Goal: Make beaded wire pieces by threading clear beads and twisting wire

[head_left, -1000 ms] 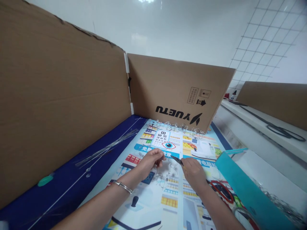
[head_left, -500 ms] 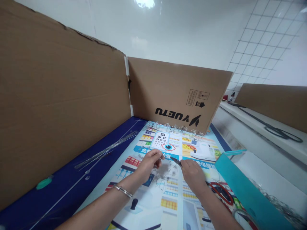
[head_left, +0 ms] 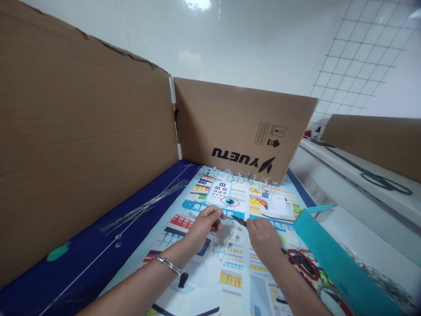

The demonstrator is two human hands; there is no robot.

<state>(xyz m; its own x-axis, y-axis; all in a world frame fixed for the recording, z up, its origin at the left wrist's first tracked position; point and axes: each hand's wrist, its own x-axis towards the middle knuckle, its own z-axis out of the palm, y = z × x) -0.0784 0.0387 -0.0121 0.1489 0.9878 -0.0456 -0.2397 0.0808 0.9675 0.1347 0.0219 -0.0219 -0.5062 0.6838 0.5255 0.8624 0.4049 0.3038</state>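
Note:
My left hand [head_left: 207,226] is closed in a pinch at the middle of the printed mat [head_left: 241,263]. Something small and shiny, perhaps a bit of wire, shows at its fingertips; its shape is too fine to make out. My right hand [head_left: 265,240] is wrapped round a pair of pliers [head_left: 239,220], whose dark pointed jaws aim left, a short gap from the left fingertips. The palm hides most of the pliers' grips. Below and between the hands, thin bent wire pieces [head_left: 219,250] lie on the mat.
Cardboard panels [head_left: 88,127] stand left and behind, with a row of wire pieces [head_left: 243,176] along the back one. Long clear strips [head_left: 144,206] and a green lump [head_left: 57,253] lie on blue cloth. At right are a teal box [head_left: 342,259] holding wire bits and red-and-black loops [head_left: 307,265].

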